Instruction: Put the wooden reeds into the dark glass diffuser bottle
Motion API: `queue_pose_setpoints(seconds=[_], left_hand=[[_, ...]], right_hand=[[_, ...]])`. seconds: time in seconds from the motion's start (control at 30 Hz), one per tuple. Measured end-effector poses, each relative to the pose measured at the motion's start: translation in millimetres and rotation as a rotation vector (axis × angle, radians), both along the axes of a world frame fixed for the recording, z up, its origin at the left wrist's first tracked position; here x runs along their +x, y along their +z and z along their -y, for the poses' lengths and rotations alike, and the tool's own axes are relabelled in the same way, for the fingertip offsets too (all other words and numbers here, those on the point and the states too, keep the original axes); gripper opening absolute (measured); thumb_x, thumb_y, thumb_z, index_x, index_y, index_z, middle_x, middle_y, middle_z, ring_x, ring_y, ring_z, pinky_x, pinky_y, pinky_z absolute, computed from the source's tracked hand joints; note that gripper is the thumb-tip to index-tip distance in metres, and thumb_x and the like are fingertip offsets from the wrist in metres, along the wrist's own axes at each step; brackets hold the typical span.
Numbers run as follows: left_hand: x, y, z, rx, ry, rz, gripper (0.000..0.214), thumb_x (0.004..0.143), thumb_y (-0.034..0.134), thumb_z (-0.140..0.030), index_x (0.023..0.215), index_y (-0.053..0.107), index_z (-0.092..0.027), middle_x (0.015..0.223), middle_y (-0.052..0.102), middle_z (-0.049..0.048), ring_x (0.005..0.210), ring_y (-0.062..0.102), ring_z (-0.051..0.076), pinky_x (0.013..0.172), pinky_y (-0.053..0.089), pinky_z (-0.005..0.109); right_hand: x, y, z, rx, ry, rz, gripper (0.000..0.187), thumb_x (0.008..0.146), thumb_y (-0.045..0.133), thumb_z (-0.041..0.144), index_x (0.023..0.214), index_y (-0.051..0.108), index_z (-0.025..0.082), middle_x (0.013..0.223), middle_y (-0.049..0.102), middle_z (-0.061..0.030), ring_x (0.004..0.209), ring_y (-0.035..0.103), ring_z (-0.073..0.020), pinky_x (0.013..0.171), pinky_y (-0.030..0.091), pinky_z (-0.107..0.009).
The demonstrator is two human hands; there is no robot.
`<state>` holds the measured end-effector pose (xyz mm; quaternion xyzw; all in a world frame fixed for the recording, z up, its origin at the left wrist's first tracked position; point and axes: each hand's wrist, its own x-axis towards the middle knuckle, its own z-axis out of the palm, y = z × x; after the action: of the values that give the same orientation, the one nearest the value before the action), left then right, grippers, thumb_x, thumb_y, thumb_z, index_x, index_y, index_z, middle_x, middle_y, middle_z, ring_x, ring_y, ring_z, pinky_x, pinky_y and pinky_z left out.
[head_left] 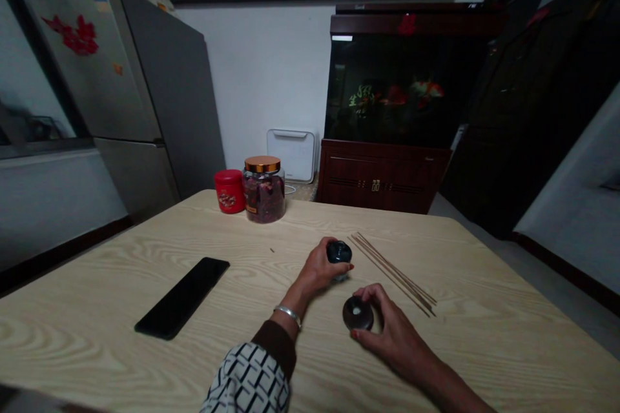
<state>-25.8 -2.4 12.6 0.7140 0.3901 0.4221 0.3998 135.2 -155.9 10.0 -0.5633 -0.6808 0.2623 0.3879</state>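
My left hand has its fingers wrapped round a small dark glossy pot above the middle of the table. Lower and to the right, my right hand grips a round dark brown piece by its edge, between thumb and fingers. That piece is ring-like, with a pale spot at its centre; its exact kind is unclear. Beyond my right hand, several thin brown sticks that look like incense lie loosely together on the table. The two held things are apart from each other.
On the wooden table, a black phone lies to the left. A red canister and a clear jar with a copper-coloured lid stand at the far edge. Behind are a fridge and a fish tank.
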Motion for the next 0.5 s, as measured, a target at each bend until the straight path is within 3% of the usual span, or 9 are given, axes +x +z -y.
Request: queue_pose_setpoints(seconds=[0.1, 0.2, 0.27, 0.37, 0.5], left_hand=[[-0.4, -0.4, 0.5, -0.011, -0.019, 0.017, 0.063, 0.062, 0.085, -0.038, 0.115, 0.059, -0.017, 0.100, 0.067, 0.0078, 0.091, 0.063, 0.023, 0.083, 0.049, 0.036], [-0.6, -1.3, 1.3, -0.013, -0.054, 0.037, 0.060, 0.064, 0.084, -0.040, 0.114, 0.059, -0.017, 0.098, 0.067, 0.0070, 0.090, 0.063, 0.022, 0.080, 0.050, 0.035], [-0.1, -1.3, 1.9, -0.014, -0.059, 0.045, 0.058, 0.065, 0.083, -0.041, 0.113, 0.059, -0.017, 0.097, 0.067, 0.0065, 0.090, 0.063, 0.022, 0.080, 0.050, 0.035], [1.4, -0.6, 2.3, -0.035, -0.046, 0.050, 0.057, 0.065, 0.084, -0.040, 0.111, 0.059, -0.017, 0.097, 0.067, 0.0063, 0.089, 0.063, 0.022, 0.081, 0.050, 0.036], [3.1, 0.4, 1.3, -0.049, -0.038, 0.036, 0.059, 0.063, 0.084, -0.038, 0.111, 0.058, -0.017, 0.097, 0.068, 0.0069, 0.090, 0.063, 0.023, 0.083, 0.051, 0.038]], right_hand=[[16.2, 8.4, -4.3, 0.026, -0.065, 0.027, 0.041, 0.075, 0.071, 0.034, 0.110, 0.054, 0.023, 0.117, 0.062, -0.0063, 0.109, 0.058, -0.0230, 0.094, 0.043, -0.035], [47.0, 21.9, -23.5, 0.026, -0.217, 0.103, 0.024, 0.089, 0.055, 0.040, 0.103, 0.059, 0.021, 0.088, 0.066, -0.0036, 0.081, 0.062, -0.0188, 0.075, 0.045, -0.030], [65.9, 30.4, -39.4, 0.012, -0.319, 0.299, 0.018, 0.090, 0.052, 0.036, 0.093, 0.062, 0.021, 0.080, 0.066, -0.0026, 0.072, 0.060, -0.0174, 0.066, 0.040, -0.028], [78.3, 35.3, -56.7, -0.053, -0.383, 0.586, 0.011, 0.088, 0.053, 0.027, 0.086, 0.063, 0.023, 0.083, 0.069, -0.0026, 0.076, 0.062, -0.0175, 0.065, 0.035, -0.027], [73.1, 27.2, -66.3, -0.124, -0.375, 0.752, 0.012, 0.088, 0.052, 0.025, 0.088, 0.064, 0.023, 0.092, 0.071, -0.0038, 0.087, 0.065, -0.0184, 0.069, 0.035, -0.027]])
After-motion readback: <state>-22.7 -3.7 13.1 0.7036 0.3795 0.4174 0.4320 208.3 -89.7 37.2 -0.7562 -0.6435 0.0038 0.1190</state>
